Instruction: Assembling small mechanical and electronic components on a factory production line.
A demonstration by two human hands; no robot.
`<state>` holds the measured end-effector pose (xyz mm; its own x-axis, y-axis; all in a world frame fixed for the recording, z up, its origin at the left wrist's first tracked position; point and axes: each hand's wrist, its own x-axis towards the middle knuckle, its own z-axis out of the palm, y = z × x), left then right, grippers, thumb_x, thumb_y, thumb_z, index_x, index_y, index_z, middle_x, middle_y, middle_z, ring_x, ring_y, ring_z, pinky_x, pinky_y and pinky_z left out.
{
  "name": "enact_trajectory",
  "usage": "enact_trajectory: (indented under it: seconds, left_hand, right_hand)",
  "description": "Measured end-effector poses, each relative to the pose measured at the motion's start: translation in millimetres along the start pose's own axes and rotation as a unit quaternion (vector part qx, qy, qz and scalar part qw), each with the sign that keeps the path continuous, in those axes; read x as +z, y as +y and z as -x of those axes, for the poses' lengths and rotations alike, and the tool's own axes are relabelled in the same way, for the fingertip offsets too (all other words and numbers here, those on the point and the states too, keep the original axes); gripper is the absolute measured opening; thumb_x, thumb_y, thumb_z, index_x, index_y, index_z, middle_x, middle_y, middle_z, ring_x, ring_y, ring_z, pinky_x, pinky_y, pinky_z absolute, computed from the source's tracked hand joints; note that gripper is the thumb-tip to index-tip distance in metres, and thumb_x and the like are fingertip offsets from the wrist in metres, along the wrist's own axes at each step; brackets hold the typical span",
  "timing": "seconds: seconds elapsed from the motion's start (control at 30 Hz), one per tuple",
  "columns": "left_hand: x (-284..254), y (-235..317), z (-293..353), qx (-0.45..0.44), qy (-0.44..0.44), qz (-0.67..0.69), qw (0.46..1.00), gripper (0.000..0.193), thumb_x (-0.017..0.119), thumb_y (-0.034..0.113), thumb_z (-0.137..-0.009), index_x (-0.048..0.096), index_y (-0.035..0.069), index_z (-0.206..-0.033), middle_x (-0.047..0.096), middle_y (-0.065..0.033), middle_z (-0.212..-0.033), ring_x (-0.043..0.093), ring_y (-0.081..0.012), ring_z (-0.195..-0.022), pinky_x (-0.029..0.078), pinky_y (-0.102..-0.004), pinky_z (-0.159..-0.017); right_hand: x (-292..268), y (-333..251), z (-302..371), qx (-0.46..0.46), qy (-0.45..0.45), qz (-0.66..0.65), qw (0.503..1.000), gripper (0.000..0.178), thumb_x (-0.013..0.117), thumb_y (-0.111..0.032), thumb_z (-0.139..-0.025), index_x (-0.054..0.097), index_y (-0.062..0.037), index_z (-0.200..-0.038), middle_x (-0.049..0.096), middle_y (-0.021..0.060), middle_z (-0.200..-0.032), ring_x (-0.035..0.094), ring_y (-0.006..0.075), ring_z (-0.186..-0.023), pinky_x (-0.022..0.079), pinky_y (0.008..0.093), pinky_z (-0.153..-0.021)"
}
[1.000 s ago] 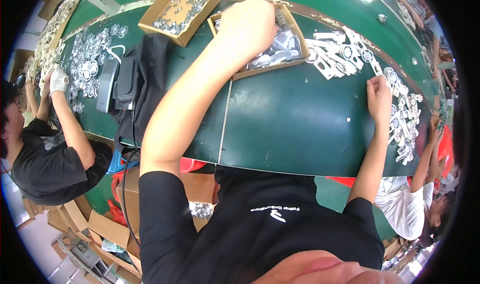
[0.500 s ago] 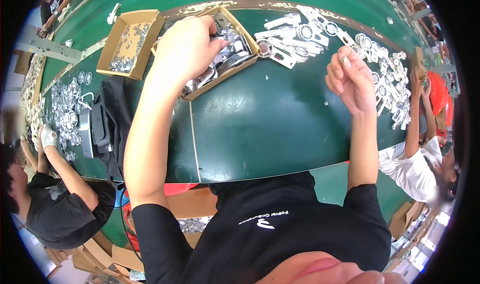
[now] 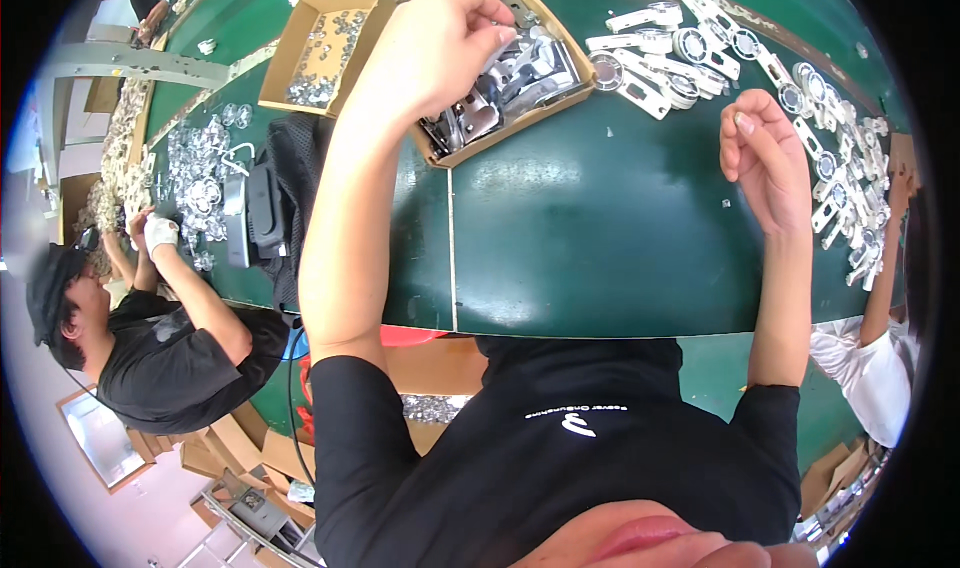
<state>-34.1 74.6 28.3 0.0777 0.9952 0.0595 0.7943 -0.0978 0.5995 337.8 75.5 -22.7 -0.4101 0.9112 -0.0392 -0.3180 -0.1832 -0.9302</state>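
Reaching over metal parts (image 3: 536, 65), left fingers (image 3: 488, 6) bent, right fingers (image 3: 731, 148) curled, both grips unclear.

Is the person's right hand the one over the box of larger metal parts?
No, the left hand is over that box; the right hand is beside the white parts.

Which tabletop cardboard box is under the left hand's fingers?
The right box, crowded with larger shiny parts; the left box, with small scattered pieces, has no fingers over it.

Metal pieces (image 3: 530, 78) lie in a box (image 3: 560, 103) on the table (image 3: 600, 248).
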Motion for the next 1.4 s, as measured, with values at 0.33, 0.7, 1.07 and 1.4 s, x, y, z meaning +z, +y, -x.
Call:
enact_trajectory:
  seconds: [0.33,0.7,1.07,1.4]
  left_hand:
    - [-3.6,19.8,-1.9,0.031,0.096,0.135,0.986,0.018,0.078,0.013,-0.099,0.079,0.0,-0.112,0.074,0.0018,-0.089,0.064,-0.0046,-0.082,0.051,-0.0213,-0.076]
    - [81.2,78.0,38.9,0.083,-0.085,0.265,0.957,0.015,0.076,0.0,-0.096,0.067,0.0,-0.108,0.073,-0.0025,-0.094,0.068,-0.0066,-0.082,0.054,-0.0206,-0.073]
    - [117.2,82.8,49.9,-0.024,-0.016,0.47,0.882,0.015,0.074,0.002,-0.099,0.066,-0.004,-0.11,0.076,-0.0114,-0.097,0.075,-0.0141,-0.08,0.058,-0.0237,-0.069]
    - [116.0,85.4,46.3,-0.044,-0.064,0.55,0.831,0.017,0.072,0.003,-0.1,0.064,-0.003,-0.114,0.075,-0.0107,-0.101,0.074,-0.0152,-0.084,0.059,-0.0268,-0.073]
  right_hand:
    - [4.4,3.3,6.3,0.043,-0.057,0.066,0.995,0.01,0.065,-0.006,-0.103,0.066,0.0004,-0.111,0.073,0.0099,-0.104,0.07,0.0113,-0.076,0.06,0.0271,-0.066]
    - [16.1,5.1,12.3,0.012,-0.098,0.077,0.992,0.008,0.068,-0.008,-0.102,0.067,-0.0025,-0.108,0.071,0.0046,-0.103,0.069,0.0105,-0.086,0.059,0.0283,-0.072]
    - [30.9,31.2,7.8,-0.109,-0.025,0.155,0.982,0.009,0.071,-0.003,-0.1,0.067,0.0011,-0.107,0.067,0.0004,-0.102,0.061,0.0065,-0.096,0.052,0.0237,-0.084]
    - [38.0,10.2,15.4,-0.05,-0.012,0.119,0.992,0.01,0.065,0.002,-0.101,0.063,0.0002,-0.11,0.067,0.0033,-0.105,0.064,0.008,-0.094,0.054,0.0257,-0.086]
